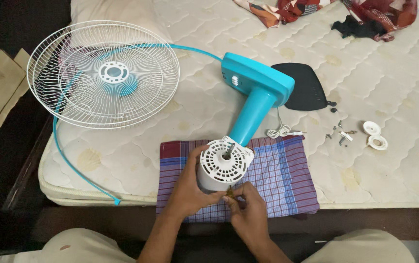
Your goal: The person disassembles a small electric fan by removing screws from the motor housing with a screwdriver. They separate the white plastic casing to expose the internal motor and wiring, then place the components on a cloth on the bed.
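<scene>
Motor housing, white vented plastic cylinder (224, 164), lies at twelve o'clock from both hands — left hand (190, 187) cups its side, right hand (249, 212) pinches something small at its lower edge.

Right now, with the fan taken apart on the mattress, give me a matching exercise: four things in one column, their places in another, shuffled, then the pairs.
Things:
1. white wire grilles
2. white motor housing
3. black cover
4. loose screws

Places:
A. between the left hand and right hand, over the checked cloth
B. right of the cloth, beside two white round caps
C. far left of the mattress
D. behind the turquoise fan base

Pairs: 1-C, 2-A, 3-D, 4-B
</scene>
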